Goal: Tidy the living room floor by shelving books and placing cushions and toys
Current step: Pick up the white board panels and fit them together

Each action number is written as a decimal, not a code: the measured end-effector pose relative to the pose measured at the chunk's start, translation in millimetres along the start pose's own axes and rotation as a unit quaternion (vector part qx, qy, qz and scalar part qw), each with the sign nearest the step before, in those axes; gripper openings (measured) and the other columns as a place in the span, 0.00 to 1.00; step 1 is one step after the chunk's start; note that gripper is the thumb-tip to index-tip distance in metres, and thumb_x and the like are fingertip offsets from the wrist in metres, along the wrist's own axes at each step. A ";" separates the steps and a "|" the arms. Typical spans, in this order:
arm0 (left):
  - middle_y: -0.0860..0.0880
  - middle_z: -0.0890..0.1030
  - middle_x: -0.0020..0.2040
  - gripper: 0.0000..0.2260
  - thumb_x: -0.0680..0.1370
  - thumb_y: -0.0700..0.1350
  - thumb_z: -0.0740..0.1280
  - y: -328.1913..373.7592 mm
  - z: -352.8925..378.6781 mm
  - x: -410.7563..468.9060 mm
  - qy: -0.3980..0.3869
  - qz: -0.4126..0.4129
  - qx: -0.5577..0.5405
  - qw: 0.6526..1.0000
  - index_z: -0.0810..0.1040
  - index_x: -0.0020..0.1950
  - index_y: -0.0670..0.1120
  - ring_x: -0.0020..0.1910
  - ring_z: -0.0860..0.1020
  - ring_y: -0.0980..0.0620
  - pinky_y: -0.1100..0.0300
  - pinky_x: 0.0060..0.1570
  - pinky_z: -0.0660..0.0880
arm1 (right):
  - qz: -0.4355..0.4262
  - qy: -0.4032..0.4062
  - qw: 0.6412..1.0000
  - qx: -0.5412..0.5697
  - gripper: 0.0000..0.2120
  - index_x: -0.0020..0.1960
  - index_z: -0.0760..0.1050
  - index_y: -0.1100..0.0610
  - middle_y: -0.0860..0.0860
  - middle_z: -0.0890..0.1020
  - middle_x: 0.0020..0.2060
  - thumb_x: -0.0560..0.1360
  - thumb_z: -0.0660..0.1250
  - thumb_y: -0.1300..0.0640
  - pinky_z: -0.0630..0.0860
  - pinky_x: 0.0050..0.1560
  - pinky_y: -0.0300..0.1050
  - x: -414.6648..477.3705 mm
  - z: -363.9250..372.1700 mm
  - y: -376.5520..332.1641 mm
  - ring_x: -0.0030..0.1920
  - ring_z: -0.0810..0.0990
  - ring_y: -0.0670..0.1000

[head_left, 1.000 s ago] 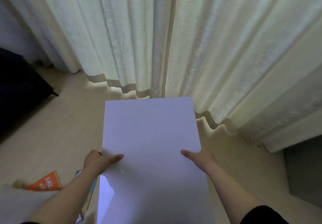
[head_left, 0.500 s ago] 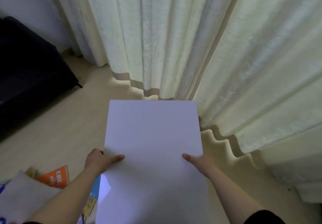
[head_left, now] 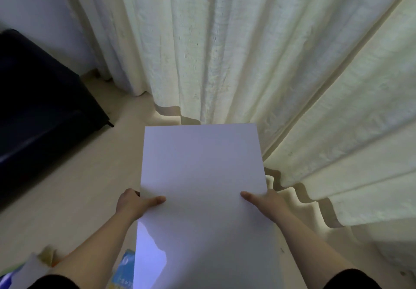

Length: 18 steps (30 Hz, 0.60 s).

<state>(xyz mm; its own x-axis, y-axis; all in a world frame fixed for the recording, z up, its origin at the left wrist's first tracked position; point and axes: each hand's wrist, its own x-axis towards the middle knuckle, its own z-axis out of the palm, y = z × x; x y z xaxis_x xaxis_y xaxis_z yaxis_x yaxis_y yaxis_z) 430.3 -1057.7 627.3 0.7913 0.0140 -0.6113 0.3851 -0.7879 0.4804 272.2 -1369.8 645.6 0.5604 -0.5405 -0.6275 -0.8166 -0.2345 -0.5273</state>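
Observation:
A large flat book with a plain white cover (head_left: 202, 176) is held out in front of me above the floor, long side pointing away. My left hand (head_left: 135, 203) grips its left edge, thumb lying on top, fingers hidden beneath. My right hand (head_left: 265, 201) grips the right edge the same way. A blue book (head_left: 123, 268) lies on the floor under my left forearm, partly hidden. More book corners (head_left: 24, 270) show at the bottom left.
Cream curtains (head_left: 225, 52) hang to the floor straight ahead and to the right. A dark sofa (head_left: 38, 99) stands at the left on the pale wooden floor (head_left: 67, 187).
The view has swung left: the sofa now fills more of the left side and the curtains have shifted right. The orange book has left the view. Both hands keep the same hold.

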 end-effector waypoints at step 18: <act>0.45 0.74 0.31 0.28 0.57 0.62 0.80 83.6 -45.5 148.1 0.065 -0.056 -0.030 0.996 0.70 0.33 0.43 0.31 0.74 0.46 0.57 0.26 0.61 | -0.021 -0.061 0.993 -0.094 0.34 0.64 0.75 0.59 0.57 0.80 0.59 0.68 0.72 0.37 0.72 0.53 0.44 184.2 -5.3 -157.7 0.60 0.78 0.57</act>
<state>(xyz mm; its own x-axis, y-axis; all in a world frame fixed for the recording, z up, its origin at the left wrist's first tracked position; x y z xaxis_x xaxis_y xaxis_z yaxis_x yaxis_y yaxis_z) 601.3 -1093.5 605.5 0.7952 0.1822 -0.5784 0.4992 -0.7382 0.4537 503.5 -1436.7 616.2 0.5984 -0.4278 -0.6774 -0.7966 -0.4088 -0.4454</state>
